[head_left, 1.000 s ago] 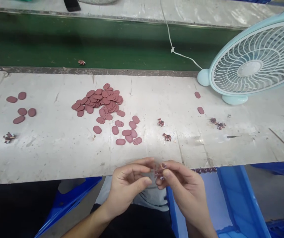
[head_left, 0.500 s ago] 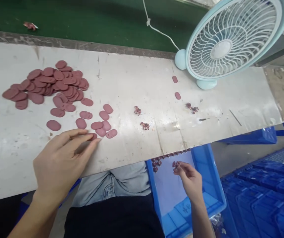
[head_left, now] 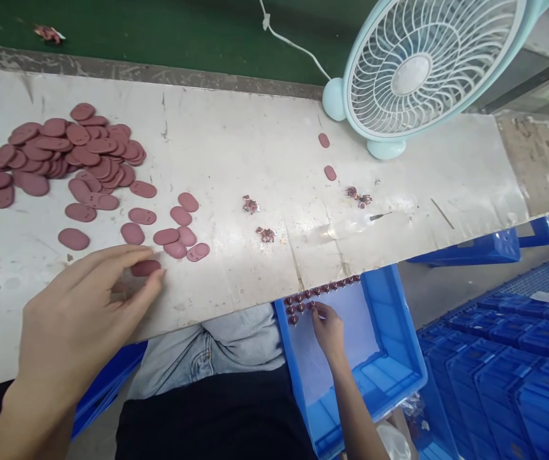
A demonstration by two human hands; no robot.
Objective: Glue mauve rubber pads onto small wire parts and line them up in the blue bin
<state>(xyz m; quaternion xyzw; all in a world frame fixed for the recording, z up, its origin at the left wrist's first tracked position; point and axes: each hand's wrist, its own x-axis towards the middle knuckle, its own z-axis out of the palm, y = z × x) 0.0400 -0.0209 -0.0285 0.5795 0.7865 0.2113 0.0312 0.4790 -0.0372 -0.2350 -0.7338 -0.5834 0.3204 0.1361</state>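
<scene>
My left hand (head_left: 87, 306) is closed on a reddish-brown oval disc (head_left: 145, 268), pinched between thumb and fingers just above the table. Beside it lie several loose oval discs (head_left: 188, 236), and a larger pile of discs (head_left: 78, 144) sits further left. Inside a blue crate (head_left: 401, 319), my right hand (head_left: 328, 329) is closed at the end of a short row, its fingertips around a small figurine (head_left: 311, 305) mostly hidden by them. Rows of similar small figurines (head_left: 293, 319) stand along the crate's near-table side on a pale sheet.
Small horse-like figurines (head_left: 265, 234) lie mid-table. A light-blue fan (head_left: 411, 75) stands at the back right, near two separate discs (head_left: 323, 140). A thin dark-tipped tool (head_left: 378, 216) lies near the table's front edge. Stacked blue crates (head_left: 504, 377) fill the lower right.
My right hand has moved left and up with the figurine, to the rows in the crate. My left hand has drawn the disc slightly away from the loose ones. The view has shifted right.
</scene>
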